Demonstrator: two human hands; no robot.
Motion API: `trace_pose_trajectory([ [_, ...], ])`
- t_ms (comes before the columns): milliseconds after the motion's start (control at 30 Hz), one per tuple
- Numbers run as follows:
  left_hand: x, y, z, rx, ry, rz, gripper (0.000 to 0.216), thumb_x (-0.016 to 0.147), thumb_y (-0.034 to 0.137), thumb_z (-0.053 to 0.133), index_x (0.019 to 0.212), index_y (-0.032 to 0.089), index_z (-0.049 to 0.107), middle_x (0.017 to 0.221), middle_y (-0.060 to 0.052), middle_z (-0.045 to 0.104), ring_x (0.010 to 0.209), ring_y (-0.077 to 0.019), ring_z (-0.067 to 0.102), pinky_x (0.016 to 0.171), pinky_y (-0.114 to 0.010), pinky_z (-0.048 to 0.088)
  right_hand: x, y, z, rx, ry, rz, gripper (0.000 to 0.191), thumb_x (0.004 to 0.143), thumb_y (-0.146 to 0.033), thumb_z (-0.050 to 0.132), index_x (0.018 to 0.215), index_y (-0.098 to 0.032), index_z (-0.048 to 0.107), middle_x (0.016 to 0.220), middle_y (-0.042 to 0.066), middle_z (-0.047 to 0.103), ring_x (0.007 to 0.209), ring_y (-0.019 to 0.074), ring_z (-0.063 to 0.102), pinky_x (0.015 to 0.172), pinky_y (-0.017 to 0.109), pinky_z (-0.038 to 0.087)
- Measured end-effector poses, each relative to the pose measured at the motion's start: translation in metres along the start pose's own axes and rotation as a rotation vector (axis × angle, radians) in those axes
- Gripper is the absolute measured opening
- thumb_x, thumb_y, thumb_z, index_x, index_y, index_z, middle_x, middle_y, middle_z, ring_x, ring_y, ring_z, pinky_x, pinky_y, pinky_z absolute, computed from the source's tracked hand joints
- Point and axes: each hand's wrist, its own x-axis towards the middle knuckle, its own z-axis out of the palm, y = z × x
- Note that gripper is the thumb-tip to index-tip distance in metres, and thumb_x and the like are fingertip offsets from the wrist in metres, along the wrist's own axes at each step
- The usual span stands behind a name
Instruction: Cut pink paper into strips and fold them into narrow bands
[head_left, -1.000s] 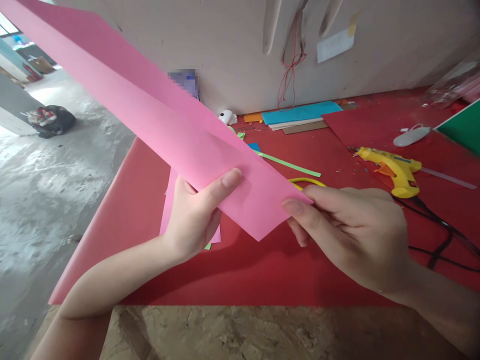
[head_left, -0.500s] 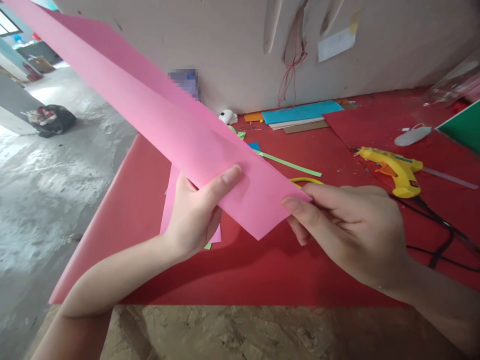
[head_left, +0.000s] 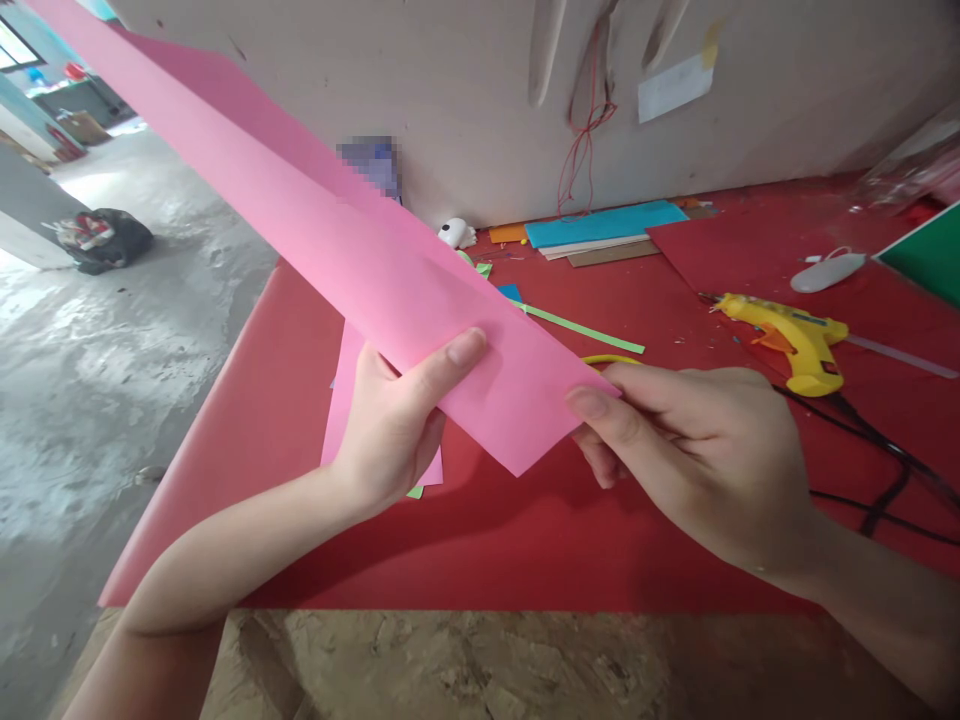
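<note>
A long sheet of pink paper, folded lengthwise, slants from the upper left down to the middle, held above the table. My left hand grips it near its lower end, thumb flat on the front and the other fingers behind. At the lower right corner, my right hand pinches the paper between thumb and index finger. Part of a yellow loop shows just behind the right hand. Another piece of pink paper lies on the table behind my left hand, partly covered.
The table has a red covering. On the right lies a yellow glue gun with a black cable. A green strip lies mid-table. Blue sheets rest against the wall, near a white device.
Almost nothing differs. The pink paper's lower end and my right hand have shifted very slightly upward; both hands keep their hold.
</note>
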Motion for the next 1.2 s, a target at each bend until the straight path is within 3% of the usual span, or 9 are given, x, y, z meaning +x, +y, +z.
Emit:
trace_pose_trajectory([
  [200,0.001,0.002,0.001,0.097,0.025,0.0,0.023,0.075,0.027,0.074,0.092,0.022,0.06,0.084,0.001,0.068,0.093,-0.0219,0.069,0.079,-0.03,0.058,-0.002,0.001,-0.001,-0.03,0.036,-0.009,0.045,0.095,-0.025,0.046,0.05,-0.019,0.045,0.039,-0.006,0.044,0.034,0.0051,0.038,0.041,0.026,0.026],
  [600,0.006,0.007,0.003,0.035,0.063,-0.095,0.025,0.071,0.02,0.075,0.09,0.021,0.058,0.082,0.003,0.064,0.082,-0.0165,0.067,0.066,-0.025,0.057,-0.003,0.005,0.004,-0.015,0.116,-0.039,0.045,0.092,-0.019,0.05,0.047,-0.019,0.045,0.038,-0.005,0.043,0.035,0.0049,0.038,0.041,0.025,0.027],
  [1200,0.011,0.003,-0.007,0.151,0.012,-0.067,0.018,0.074,0.031,0.075,0.084,0.019,0.065,0.08,0.001,0.065,0.073,-0.0149,0.066,0.059,-0.023,0.053,0.003,0.006,0.009,0.227,0.041,0.053,0.045,0.092,-0.02,0.049,0.047,-0.017,0.046,0.037,-0.005,0.046,0.035,0.0037,0.043,0.04,0.017,0.032],
])
